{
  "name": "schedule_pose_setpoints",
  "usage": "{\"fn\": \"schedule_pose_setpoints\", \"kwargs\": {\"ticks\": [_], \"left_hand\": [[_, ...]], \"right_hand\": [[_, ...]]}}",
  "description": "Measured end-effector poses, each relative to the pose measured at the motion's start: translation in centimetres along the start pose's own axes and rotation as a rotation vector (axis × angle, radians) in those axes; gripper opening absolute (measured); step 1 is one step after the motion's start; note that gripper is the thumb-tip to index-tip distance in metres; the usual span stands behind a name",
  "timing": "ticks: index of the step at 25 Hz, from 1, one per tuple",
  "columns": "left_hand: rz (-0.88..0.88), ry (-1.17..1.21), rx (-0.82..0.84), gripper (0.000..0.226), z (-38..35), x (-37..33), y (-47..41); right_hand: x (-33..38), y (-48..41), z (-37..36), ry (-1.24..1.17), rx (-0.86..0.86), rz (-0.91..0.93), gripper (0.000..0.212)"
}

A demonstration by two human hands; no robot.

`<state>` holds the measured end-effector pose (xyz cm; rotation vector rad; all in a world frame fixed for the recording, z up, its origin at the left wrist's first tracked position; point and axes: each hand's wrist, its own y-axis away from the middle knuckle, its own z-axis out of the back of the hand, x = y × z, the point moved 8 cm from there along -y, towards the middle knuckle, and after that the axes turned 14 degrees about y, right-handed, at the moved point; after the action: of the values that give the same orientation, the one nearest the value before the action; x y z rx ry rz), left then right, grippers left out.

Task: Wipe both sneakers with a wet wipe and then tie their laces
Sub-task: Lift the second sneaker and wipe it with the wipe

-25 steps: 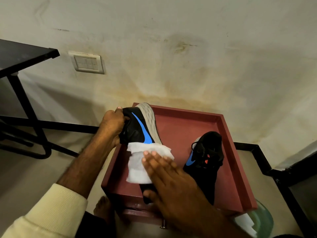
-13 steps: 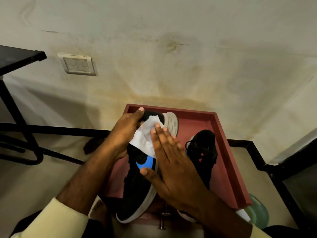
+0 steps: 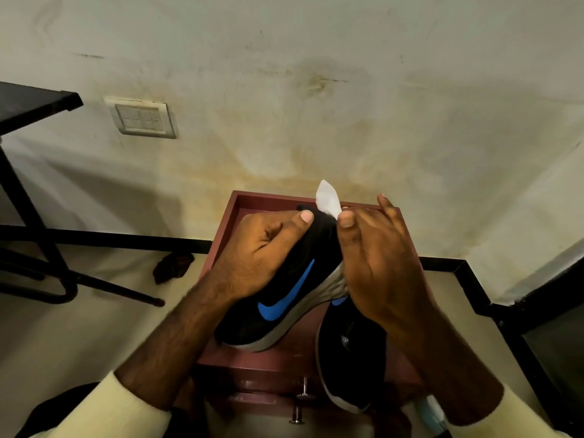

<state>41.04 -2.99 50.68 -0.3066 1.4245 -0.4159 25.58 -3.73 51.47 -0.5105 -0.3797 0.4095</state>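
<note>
One sneaker (image 3: 284, 298) is up off the desk (image 3: 221, 245), tilted with one end pointing at the far wall and its blue-logo side facing the camera. The left hand (image 3: 262, 248) has its fingers curled around the upper, thumb laid along the top edge. I'd guess that's so the sole edge is turned toward the other hand and easy to reach.

The right hand (image 3: 379, 263) comes in from the right side with the wipe (image 3: 328, 197). The thumb pinches it against the fingers at the far end of the shoe, and a white corner pokes up above them. The rest of the wipe is hidden behind the hand, so I can't tell how much touches the sole. Both wrists are bent in toward each other, forearms coming up from the near edge.

The other sneaker (image 3: 350, 352) lies on the desk just near-right of the lifted one, partly under the right forearm. I can't see any laces, so I'd say this is the wiping stage.

Further out there's a switch plate (image 3: 142, 118) on the wall.
</note>
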Motion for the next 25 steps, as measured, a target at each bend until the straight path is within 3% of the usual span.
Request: {"fn": "schedule_pose_setpoints", "kwargs": {"ticks": [5,11,16,19,25], "left_hand": [[0.151,0.122,-0.07,0.052,1.1,2.2,-0.2],[0.403,0.457,-0.569,0.041,3.8,4.4,-0.2],[0.429,0.663,-0.74,0.036,6.2,5.4,0.6],[0.436,0.691,-0.785,0.034,7.4,5.9,0.8],[0.478,0.781,-0.902,0.032,9.1,7.3,1.2]], "right_hand": [[4.2,3.4,-2.4,0.224,0.081,0.145,0.083],[8.0,7.7,-5.9,0.273,0.143,0.345,0.09],[9.0,10.6,-8.5,0.33,0.224,0.529,0.07],[8.7,10.4,-9.0,0.515,0.102,0.606,0.058],[7.3,8.4,-7.2,0.442,-0.1,0.62,0.037]]}}
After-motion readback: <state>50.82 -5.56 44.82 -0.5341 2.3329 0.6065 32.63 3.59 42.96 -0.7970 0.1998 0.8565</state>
